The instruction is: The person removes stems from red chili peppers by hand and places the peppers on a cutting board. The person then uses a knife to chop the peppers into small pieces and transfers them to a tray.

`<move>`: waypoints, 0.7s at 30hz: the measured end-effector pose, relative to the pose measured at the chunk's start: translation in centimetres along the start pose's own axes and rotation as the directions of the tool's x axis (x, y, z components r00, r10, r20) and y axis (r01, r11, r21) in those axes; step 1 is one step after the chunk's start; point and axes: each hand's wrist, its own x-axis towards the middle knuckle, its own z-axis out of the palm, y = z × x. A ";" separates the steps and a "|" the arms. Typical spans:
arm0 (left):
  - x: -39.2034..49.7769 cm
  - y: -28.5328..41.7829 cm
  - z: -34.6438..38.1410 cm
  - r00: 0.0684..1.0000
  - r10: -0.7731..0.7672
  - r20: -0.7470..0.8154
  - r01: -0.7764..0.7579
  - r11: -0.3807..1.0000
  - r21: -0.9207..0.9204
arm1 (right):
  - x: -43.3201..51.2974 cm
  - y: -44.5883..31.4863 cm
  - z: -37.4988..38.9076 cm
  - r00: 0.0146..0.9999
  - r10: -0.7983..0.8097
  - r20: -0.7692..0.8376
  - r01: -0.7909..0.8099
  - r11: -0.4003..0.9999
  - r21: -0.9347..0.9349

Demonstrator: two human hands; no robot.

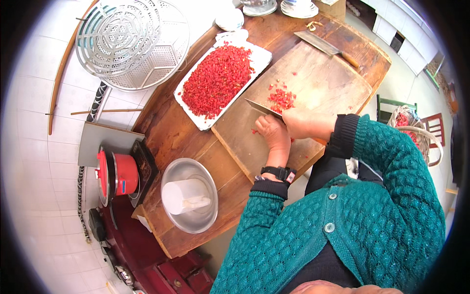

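Note:
My right hand [306, 123] grips a kitchen knife [261, 107], whose blade slants across the wooden cutting board [235, 143]. Beside that blade, on the side nearer my body, my left hand [274, 134] rests with curled fingers. Whatever may lie beneath those fingers is hidden. Chopped red chili pepper [282, 100] forms a small heap on the far side of the blade. A few red bits also show around both hands. Left of the board, a white tray [197, 120] carries a broad layer of chopped red chilies [218, 79].
A cleaver [319, 43] lies along the board's far edge, its wooden handle to the right. On the wooden table [165, 106] are a metal bowl [213, 217] holding a white plastic jug [181, 198], plus stacked dishes [299, 9]. A red pot [125, 173] stands at left.

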 end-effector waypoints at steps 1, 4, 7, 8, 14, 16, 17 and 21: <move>0.0 0.1 0.3 0.997 0.032 -0.068 -0.033 0.999 -0.012 | -0.3 0.6 0.0 1.000 -0.007 -0.013 0.008 1.000 0.024; -0.5 0.0 0.5 0.997 0.006 -0.083 -0.011 0.998 -0.059 | -0.6 1.3 0.9 1.000 -0.008 0.022 0.006 0.996 0.090; -0.6 -0.2 0.6 0.997 0.012 -0.075 -0.016 0.999 -0.045 | 0.4 1.5 1.4 0.999 -0.029 -0.015 0.031 0.991 0.127; -0.8 -0.2 0.6 0.999 0.024 -0.034 -0.025 0.999 -0.038 | 0.9 1.5 1.5 0.999 -0.023 -0.029 0.027 0.991 0.133; -0.2 -0.3 0.1 0.997 0.055 -0.058 -0.057 0.998 -0.030 | 2.8 2.1 1.1 0.985 0.079 -0.156 -0.039 0.969 0.245; -0.2 -0.4 0.2 0.997 0.065 -0.049 -0.063 0.997 0.046 | 2.0 2.8 1.0 0.963 0.149 -0.223 -0.062 0.933 0.355; -0.2 -0.5 0.2 0.993 0.079 -0.091 -0.076 0.996 0.038 | 1.4 3.1 0.8 0.953 0.121 -0.277 -0.018 0.937 0.348; -0.6 -0.9 0.2 0.994 0.061 -0.096 -0.062 0.998 -0.006 | -4.6 4.9 -0.4 0.937 -0.027 -0.348 0.078 0.988 0.133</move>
